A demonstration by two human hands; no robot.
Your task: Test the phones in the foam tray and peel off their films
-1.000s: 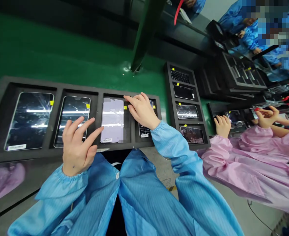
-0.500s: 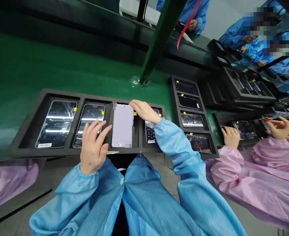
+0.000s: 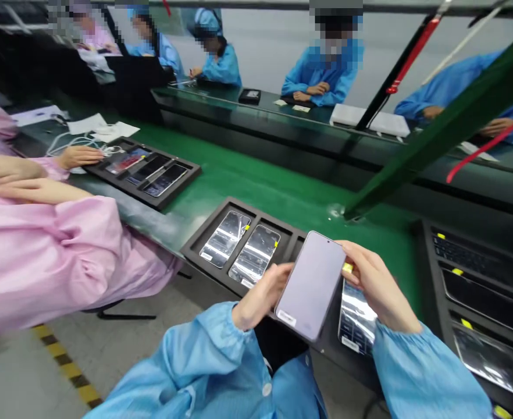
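Observation:
A smartphone (image 3: 312,285) with a pale lilac lit screen is raised above the black foam tray (image 3: 291,317), tilted, with a white label at its lower left. My left hand (image 3: 259,297) grips its left edge, the fingertips partly hidden behind it. My right hand (image 3: 376,282) pinches its upper right edge, close to a yellow tag. Under my right hand lies another phone (image 3: 356,314) with a dark screen and a white label. Two more dark phones, one (image 3: 225,238) at the far left and one (image 3: 255,253) beside it, rest in their own compartments.
To the right stands a second foam tray (image 3: 435,302) with several devices. Further left, a co-worker's hand (image 3: 79,156) touches another tray (image 3: 160,201) near white cables. A green post (image 3: 413,157) rises from the green bench behind my tray. Co-workers sit across the bench.
The lilac-screen phone has come up out of its compartment, and both hands now hold it. My left hand moved from beside it onto its edge. The view has swung left.

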